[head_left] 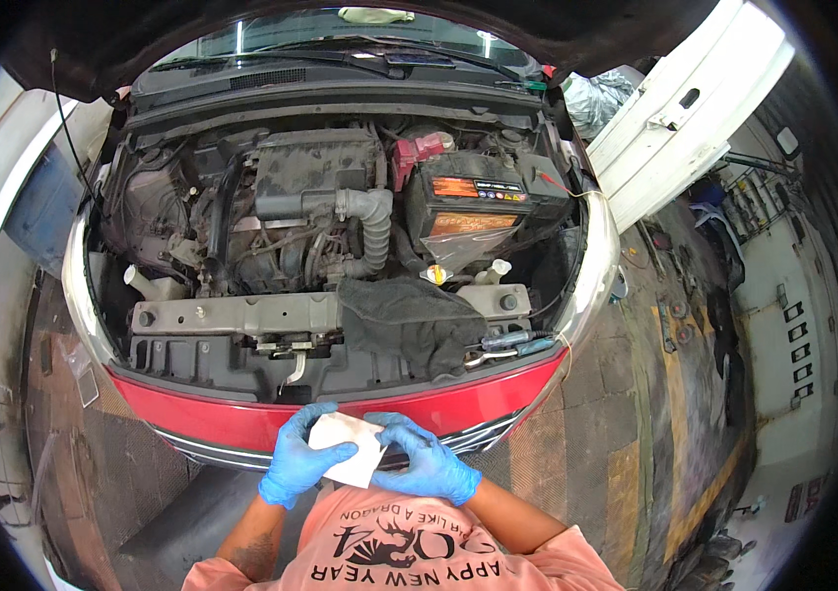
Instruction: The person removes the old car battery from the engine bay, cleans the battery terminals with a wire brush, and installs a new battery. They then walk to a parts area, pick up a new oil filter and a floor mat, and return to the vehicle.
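Both my hands wear blue gloves and meet in front of the car's red bumper (197, 412). My left hand (299, 461) grips a white folded sheet (352, 445) by its left side, thumb lying across it. On the sheet's right edge, the fingers of my right hand (429, 467) are closed. Whether the sheet is paper or cloth I cannot tell. Beyond my hands, a dark cloth (409, 320) drapes over the front panel of the open engine bay. Left of that cloth sits the hood latch (298, 366).
A battery (478, 197) with an orange label sits at the engine's right. Hand tools with blue grips (522, 345) lie on the front panel's right end. The raised hood (626, 34) hangs overhead. A white door-like panel (695, 108) stands at the right.
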Demonstrator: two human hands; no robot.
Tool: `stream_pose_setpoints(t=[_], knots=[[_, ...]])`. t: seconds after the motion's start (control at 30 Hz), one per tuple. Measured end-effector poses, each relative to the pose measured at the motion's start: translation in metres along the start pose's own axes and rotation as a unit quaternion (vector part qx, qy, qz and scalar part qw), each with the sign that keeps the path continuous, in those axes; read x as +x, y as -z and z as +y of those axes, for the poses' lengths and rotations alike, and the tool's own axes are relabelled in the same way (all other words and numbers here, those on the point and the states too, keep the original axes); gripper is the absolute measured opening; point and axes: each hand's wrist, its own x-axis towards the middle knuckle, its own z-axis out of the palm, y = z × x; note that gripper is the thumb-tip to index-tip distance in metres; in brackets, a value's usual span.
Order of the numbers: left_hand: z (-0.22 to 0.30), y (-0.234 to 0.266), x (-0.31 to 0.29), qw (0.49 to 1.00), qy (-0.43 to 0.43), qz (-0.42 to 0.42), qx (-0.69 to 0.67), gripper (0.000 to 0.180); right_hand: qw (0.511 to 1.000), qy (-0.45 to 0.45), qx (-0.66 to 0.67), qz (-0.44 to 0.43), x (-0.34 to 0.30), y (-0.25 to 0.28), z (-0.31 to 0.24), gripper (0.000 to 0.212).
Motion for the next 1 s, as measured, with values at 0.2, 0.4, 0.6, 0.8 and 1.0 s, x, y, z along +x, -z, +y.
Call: stream_pose_setpoints(t=[0.2, 0.4, 0.6, 0.8, 1.0], knots=[[0.009, 0.007, 0.004, 0.998, 0.050, -0.033, -0.022, 0.062, 0.999, 0.002, 0.015, -0.042, 0.000, 0.010, -0.011, 0.058], [0.022, 0.011, 0.017, 0.994, 0.082, -0.018, -0.076, 0.063, 0.997, -0.052, 0.006, 0.058, 0.010, -0.015, -0.033, 0.058], [0.038, 0.015, 0.031, 0.994, 0.060, -0.089, -0.031, 0.069, 0.989, 0.060, -0.003, 0.132, 0.003, -0.027, -0.017, 0.056], [0.027, 0.006, 0.044, 0.988, 0.063, -0.142, 0.013, 0.065, 0.993, 0.012, 0.042, 0.114, -0.012, -0.019, -0.015, 0.049], [0.023, -0.044, 0.045, 0.946, 0.165, -0.280, 0.003, 0.071, 0.993, 0.001, 0.092, 0.075, -0.067, 0.007, -0.008, 0.034]])
